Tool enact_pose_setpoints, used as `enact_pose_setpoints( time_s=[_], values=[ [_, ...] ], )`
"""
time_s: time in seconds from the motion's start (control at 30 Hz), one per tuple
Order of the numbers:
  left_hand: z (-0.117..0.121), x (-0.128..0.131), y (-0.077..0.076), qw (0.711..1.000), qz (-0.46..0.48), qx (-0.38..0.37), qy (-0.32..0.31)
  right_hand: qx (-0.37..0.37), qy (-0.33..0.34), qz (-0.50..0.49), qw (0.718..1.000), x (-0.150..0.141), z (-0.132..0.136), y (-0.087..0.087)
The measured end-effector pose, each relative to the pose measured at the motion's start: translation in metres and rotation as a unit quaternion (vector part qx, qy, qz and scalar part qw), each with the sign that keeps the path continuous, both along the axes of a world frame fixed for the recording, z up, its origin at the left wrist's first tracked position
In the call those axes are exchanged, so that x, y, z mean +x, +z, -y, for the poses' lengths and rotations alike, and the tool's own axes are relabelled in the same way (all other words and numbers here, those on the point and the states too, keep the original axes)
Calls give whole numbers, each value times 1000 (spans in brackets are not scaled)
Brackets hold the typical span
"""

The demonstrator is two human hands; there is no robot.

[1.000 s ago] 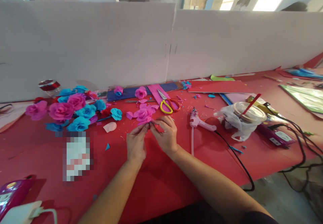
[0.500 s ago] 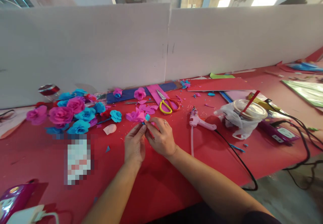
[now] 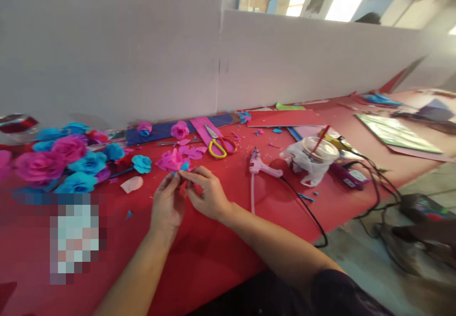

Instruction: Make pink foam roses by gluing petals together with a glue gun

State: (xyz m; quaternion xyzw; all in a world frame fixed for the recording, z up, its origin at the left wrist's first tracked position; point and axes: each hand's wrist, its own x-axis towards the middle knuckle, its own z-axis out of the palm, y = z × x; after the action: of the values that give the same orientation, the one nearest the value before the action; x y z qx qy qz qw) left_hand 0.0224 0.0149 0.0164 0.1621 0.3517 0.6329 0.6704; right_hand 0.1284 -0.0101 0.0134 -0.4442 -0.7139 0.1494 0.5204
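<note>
A pink paper flower (image 3: 169,159) is held just above the table, its petals pointing away from me. At its near base, my left hand (image 3: 167,204) is closed in a pinch with the thumb on top. My right hand (image 3: 208,193) pinches at the same spot, where a small blue paper piece (image 3: 185,166) shows against the flower; the exact grip is hidden by the fingers. Loose pink petals (image 3: 192,151) lie just beyond. Scissors (image 3: 218,148) with yellow and red handles rest on a pink paper strip (image 3: 200,129) behind the hands.
Pink and blue paper flowers (image 3: 87,163) are bunched at the left. A pink glue gun (image 3: 263,167) with a black cord stands right of my hands. Farther right are a lidded cup (image 3: 320,149) in a plastic bag and a purple power strip (image 3: 351,176). A white partition (image 3: 149,64) borders the back.
The view has swung right, so the table's things sit farther left. The blue piece has come into sight at the flower's base. Both hands keep pinching there.
</note>
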Motion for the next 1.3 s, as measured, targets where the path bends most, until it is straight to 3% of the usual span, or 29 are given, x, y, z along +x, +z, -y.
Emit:
enact_pose_setpoints(
  time_s=[0.1,0.2,0.27,0.33,0.4,0.47,0.57,0.67,0.77,0.83,0.9,0.97,1.07,1.3],
  values=[
    [-4,-3,0,999,2,-44,-24,-55,-21,106,993,15,1,17],
    [-6,-4,2,994,10,-99,-33,-111,-102,228,962,56,10,33],
    [-5,-3,3,993,14,-116,-31,-165,-213,294,917,91,20,34],
    [-4,-2,2,993,10,-113,-29,-227,-332,360,842,124,28,28],
    [-5,-1,0,994,1,-106,-25,-277,-375,409,784,148,31,17],
    [-8,-1,-3,995,-3,-97,-18,-298,-373,434,764,161,30,5],
    [-13,-4,-9,995,0,-95,-3,-294,-354,432,776,171,25,-7],
    [-16,-7,-12,995,0,-97,2,-263,-350,389,811,175,20,-14],
    [-16,-8,-12,995,-4,-100,-4,-217,-325,282,876,167,21,-17],
    [-15,-7,-10,995,-10,-101,-10,-206,-273,165,925,151,26,-15],
    [-14,-6,-9,995,-20,-99,-14,-213,-195,47,956,126,32,-11],
    [-13,-5,-9,995,-31,-95,-16,-223,-114,-12,968,99,36,-5],
    [-12,-3,-10,995,-50,-89,-19,-227,-41,-20,973,67,36,0],
    [-10,0,-11,994,-80,-68,-8,-201,3,-46,978,51,21,-11]
  ],
)
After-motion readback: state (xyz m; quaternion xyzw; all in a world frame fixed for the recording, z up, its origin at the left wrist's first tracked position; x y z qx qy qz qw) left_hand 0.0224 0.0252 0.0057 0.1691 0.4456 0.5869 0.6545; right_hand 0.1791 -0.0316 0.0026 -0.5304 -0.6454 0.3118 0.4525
